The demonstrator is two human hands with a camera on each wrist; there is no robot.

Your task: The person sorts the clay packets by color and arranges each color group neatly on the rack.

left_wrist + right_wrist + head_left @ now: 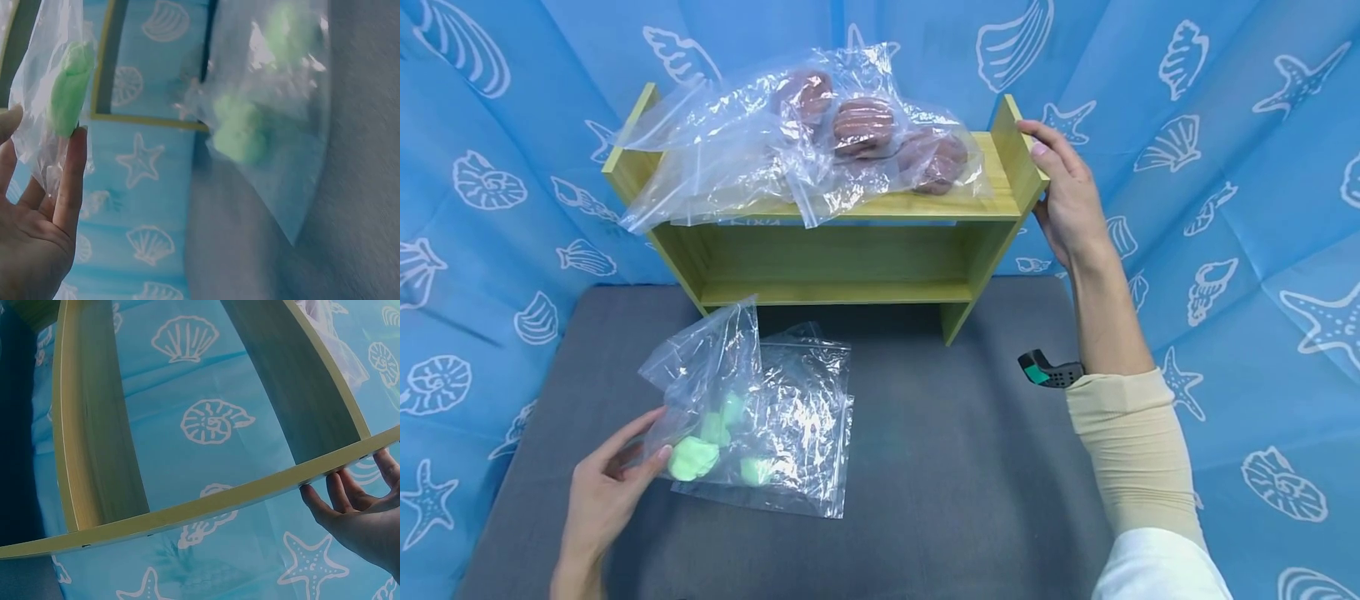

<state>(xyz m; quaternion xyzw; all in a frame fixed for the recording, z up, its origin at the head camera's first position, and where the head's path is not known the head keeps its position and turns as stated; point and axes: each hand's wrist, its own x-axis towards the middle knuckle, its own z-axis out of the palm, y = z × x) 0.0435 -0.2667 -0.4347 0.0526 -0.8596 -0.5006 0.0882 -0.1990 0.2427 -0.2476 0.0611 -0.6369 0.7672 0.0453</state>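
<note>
Pinching zip bag [715,400] w/ green pieces at 7 o'clock on counter [970,467], left hand [606,492] fingers lift its corner | right hand [1067,196] fingers wrap wooden shelf [850,258] side at 2 o'clock, prob. steadying it | bagged brown items [861,127] on top.

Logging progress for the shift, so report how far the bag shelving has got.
Done: three bags of brown pieces lie on the shelf top. In hand: the left hand pinches a bag of green pieces; the right hand holds the shelf's end panel. Left: another green bag lies on the gray mat.
</note>
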